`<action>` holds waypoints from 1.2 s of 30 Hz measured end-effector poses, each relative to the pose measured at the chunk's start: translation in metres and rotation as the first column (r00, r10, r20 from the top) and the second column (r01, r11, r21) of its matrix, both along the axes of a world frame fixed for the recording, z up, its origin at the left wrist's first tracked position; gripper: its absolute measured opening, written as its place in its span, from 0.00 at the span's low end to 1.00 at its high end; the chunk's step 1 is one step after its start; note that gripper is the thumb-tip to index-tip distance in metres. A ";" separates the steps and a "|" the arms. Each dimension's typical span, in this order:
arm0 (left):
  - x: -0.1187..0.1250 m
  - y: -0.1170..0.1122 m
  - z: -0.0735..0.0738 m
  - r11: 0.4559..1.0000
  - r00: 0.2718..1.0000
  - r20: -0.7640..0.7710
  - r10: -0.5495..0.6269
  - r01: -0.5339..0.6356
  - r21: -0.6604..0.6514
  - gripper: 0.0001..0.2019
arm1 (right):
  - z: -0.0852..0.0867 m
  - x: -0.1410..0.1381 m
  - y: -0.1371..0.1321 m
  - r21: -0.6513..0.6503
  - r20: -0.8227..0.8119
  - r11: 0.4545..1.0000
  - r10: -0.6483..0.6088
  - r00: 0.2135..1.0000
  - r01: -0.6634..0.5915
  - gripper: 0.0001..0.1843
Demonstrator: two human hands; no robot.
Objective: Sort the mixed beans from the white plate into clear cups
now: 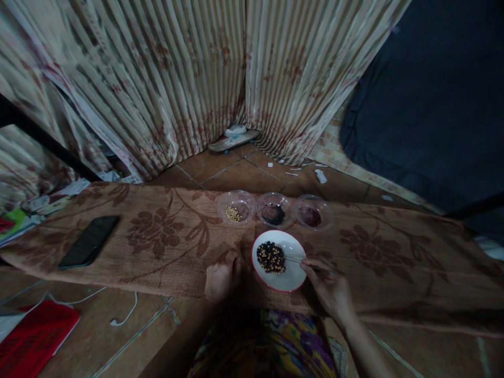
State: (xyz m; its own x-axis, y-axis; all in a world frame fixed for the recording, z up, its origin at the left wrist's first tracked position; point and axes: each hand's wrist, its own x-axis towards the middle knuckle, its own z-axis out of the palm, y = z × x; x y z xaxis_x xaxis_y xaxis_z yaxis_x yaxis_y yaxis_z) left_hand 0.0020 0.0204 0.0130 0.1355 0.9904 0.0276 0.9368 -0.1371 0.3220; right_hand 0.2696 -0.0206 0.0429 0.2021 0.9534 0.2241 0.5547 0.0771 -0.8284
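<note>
A white plate with a red rim sits near the front edge of the cloth, a mixed pile of black, yellowish and dark reddish beans on its left part. My right hand grips thin metal tweezers, whose tips reach the right side of the pile. Left of the plate, my left hand rests on the cloth with its fingers curled in and nothing visible in them. Behind the plate stand three clear cups in a row: yellowish beans left, black beans middle, dark red beans right.
A brown flowered cloth covers the long, low table. A dark phone lies at its left. Beyond are striped curtains, small white litter on the tiled floor, and a dark draped shape. A red packet lies lower left.
</note>
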 end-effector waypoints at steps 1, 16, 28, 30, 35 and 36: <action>0.000 0.000 0.000 1.000 1.000 0.002 -0.001 0.001 -0.003 0.13 | 0.000 0.000 0.000 0.002 0.003 1.000 -0.003 1.000 0.003 0.13; 0.001 0.000 0.001 0.999 1.000 -0.008 0.001 -0.001 -0.034 0.13 | 0.002 -0.002 -0.001 0.015 -0.029 1.000 -0.013 0.999 0.014 0.11; 0.001 0.000 0.003 1.000 1.000 0.019 0.004 -0.003 -0.026 0.12 | 0.016 -0.005 0.017 0.035 -0.169 0.994 -0.093 0.981 0.100 0.12; 0.000 0.000 0.001 1.000 1.000 0.027 0.000 0.000 -0.003 0.12 | 0.026 -0.016 0.032 0.085 -0.189 0.993 -0.062 0.980 0.079 0.11; -0.001 0.000 -0.002 0.999 0.999 0.028 -0.027 0.026 0.029 0.12 | 0.047 -0.058 0.089 0.222 -0.242 0.975 0.064 0.968 -0.009 0.09; -0.001 0.000 -0.002 0.999 0.999 0.031 -0.029 0.028 0.027 0.12 | 0.050 -0.066 0.100 0.248 -0.242 0.968 0.096 0.965 -0.034 0.09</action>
State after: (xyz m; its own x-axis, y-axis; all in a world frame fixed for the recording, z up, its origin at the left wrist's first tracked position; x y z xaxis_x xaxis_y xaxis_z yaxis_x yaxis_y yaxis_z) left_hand 0.0008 0.0202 0.0105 0.1621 0.9850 0.0587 0.9217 -0.1724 0.3474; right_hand 0.2036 0.0790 0.0927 0.2207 0.8907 0.3975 0.3187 0.3193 -0.8924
